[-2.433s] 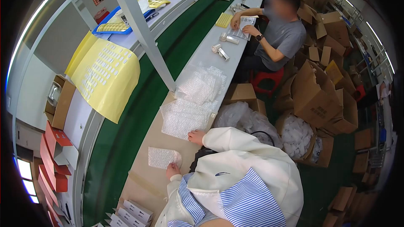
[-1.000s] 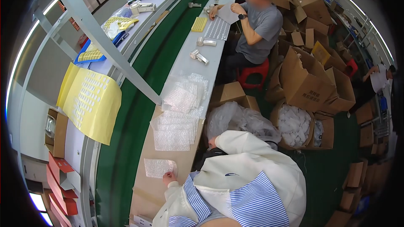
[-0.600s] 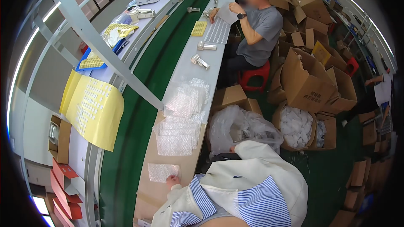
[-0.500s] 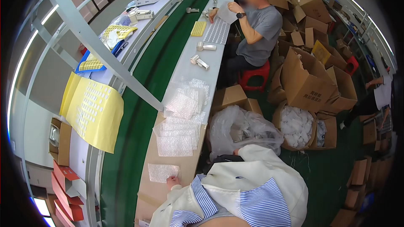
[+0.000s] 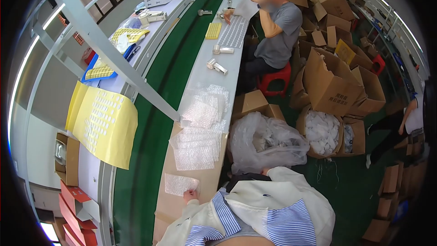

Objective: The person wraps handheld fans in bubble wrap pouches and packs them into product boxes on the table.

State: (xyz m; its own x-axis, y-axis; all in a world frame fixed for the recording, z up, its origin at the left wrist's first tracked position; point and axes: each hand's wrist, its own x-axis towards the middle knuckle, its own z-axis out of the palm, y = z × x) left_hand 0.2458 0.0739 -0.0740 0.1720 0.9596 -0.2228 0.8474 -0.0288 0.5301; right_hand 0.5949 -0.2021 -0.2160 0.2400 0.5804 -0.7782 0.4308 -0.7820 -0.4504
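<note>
A small bubble-wrap pouch (image 5: 180, 184) lies flat on the brown cardboard (image 5: 165, 210) that covers the near end of the bench. My left hand (image 5: 190, 195) is at its lower right corner, fingers closed on the edge. Beyond the pouch, several bubble-wrap pouches (image 5: 195, 153) lie overlapped, with a looser heap (image 5: 200, 110) of them farther up. Only a little of my right hand (image 5: 265, 171) shows, at the near edge of a large clear plastic bag (image 5: 268, 143) beside the bench; its fingers are hidden.
A co-worker (image 5: 280, 29) sits on a red stool (image 5: 274, 82) by a white dotted sheet (image 5: 233, 32). Metallic parts (image 5: 216, 66) lie on the bench. Open cartons (image 5: 334, 82) fill the right. A slanted metal post (image 5: 114, 54) stands left, near a yellow sheet (image 5: 102, 125).
My right hand has left the overlapped pouches and moved right, off the bench to the plastic bag. My left hand remains at the small pouch. The co-worker has raised one hand towards the head.
</note>
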